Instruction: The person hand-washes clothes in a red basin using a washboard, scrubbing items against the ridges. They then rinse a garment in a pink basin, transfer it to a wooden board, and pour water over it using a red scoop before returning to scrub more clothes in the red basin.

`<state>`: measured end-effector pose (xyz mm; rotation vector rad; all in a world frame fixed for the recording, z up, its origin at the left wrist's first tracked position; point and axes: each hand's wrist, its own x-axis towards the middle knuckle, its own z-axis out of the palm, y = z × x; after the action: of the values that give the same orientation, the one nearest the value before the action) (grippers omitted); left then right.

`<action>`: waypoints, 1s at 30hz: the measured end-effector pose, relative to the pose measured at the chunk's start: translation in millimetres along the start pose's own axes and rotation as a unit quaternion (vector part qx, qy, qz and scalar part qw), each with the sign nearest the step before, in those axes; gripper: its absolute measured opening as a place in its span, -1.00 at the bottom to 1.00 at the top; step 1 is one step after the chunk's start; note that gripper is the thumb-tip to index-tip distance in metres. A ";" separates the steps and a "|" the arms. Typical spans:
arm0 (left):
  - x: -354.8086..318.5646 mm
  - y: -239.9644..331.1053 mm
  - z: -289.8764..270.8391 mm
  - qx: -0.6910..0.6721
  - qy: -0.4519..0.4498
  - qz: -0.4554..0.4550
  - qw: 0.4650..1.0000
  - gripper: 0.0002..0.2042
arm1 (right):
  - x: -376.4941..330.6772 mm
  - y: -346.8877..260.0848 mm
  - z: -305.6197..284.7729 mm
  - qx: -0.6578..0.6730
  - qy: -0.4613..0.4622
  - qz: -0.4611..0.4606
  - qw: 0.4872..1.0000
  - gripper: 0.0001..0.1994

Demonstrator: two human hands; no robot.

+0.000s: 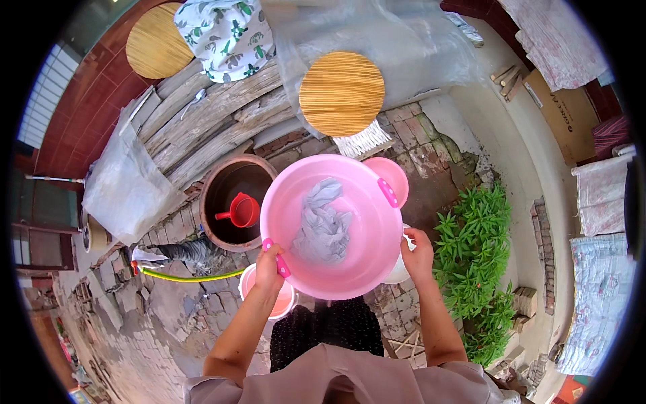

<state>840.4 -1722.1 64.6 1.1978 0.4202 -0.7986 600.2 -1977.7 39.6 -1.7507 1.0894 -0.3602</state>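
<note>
A large pink basin (pixel 373 222) is held up in front of my body. Inside it a bunched pale grey cloth (pixel 324 225) lies wet, in what looks like shallow water. My left hand (pixel 269 268) grips the dotted darker pink handle at the basin's near left rim. At the right rim my right hand (pixel 418 256) is closed on the basin's edge, some of its fingers hidden. Beneath the basin, partly covered by it, are a smaller pink basin (pixel 393 176) at the far right, a white-rimmed pink bucket (pixel 282 304) at the near left and a whitish container (pixel 398 271).
A brown clay vat (pixel 210 225) with a red dipper (pixel 243 210) in it stands at left. A yellow-green hose (pixel 195 277) crosses the brick ground. Leafy green plants (pixel 474 259) grow at right. Beyond are a round woven mat (pixel 342 93), weathered planks (pixel 222 108) and plastic sheeting (pixel 404 40).
</note>
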 end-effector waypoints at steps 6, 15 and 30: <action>-52.5 21.7 -134.9 -0.125 0.057 -0.007 0.990 -0.72 | -26.1 -21.0 82.9 0.194 -0.178 0.284 0.922 -0.34; -153.9 23.2 -341.9 -0.228 0.170 0.013 0.959 -0.67 | -134.2 -94.4 265.7 0.097 -0.390 0.182 0.897 -0.60; -259.0 -29.0 -561.9 -0.266 0.283 -0.052 0.920 -0.65 | -263.8 -149.9 427.8 0.000 -0.568 0.019 0.823 -0.51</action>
<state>712.0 -1116.9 32.3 0.8736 1.1112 -0.3668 815.9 -1499.7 36.0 -1.5137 0.2248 0.6713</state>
